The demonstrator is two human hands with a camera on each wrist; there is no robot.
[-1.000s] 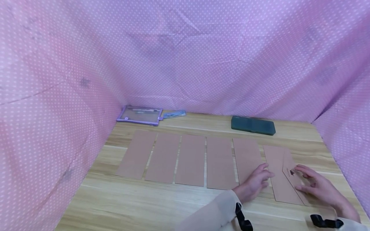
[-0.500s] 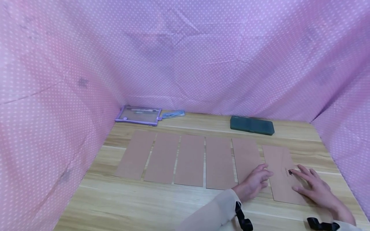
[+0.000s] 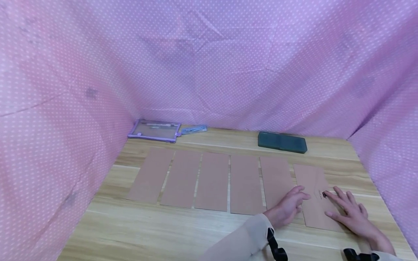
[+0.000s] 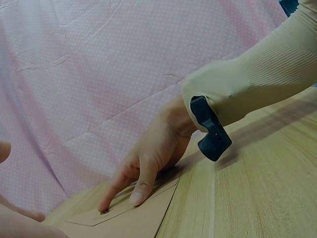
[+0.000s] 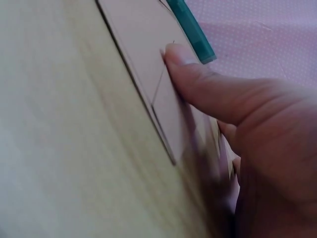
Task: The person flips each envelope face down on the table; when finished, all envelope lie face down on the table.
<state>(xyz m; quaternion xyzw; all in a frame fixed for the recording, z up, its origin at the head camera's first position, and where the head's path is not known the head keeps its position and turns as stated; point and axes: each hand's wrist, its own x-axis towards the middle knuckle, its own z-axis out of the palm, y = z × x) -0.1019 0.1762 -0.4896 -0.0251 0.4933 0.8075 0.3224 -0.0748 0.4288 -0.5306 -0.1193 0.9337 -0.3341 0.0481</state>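
A brown paper envelope (image 3: 309, 181) lies at the right end of a row, its pointed flap folded flat and marked with a small dark print (image 3: 324, 195). My right hand (image 3: 354, 215) presses on this flap with straight, spread fingers; in the left wrist view its index fingertip (image 4: 105, 204) touches the print. The right thumb (image 5: 198, 82) lies along the flap in the right wrist view. My left hand (image 3: 289, 206) rests at the envelope's left edge, over the lower part of the neighbouring brown envelope (image 3: 275, 177), fingers relaxed and holding nothing.
Several more plain brown envelopes (image 3: 212, 181) lie side by side to the left on the wooden table (image 3: 140, 232). Behind them are a purple-edged zip pouch (image 3: 155, 131) with pens, a light blue item (image 3: 194, 129) and a dark green case (image 3: 282, 142). Pink dotted cloth (image 3: 209, 72) surrounds the table.
The envelope's flap, slightly raised a second ago, now lies flat. My right hand has moved left and down onto it, fingers spreading out. The left hand has stayed in place.
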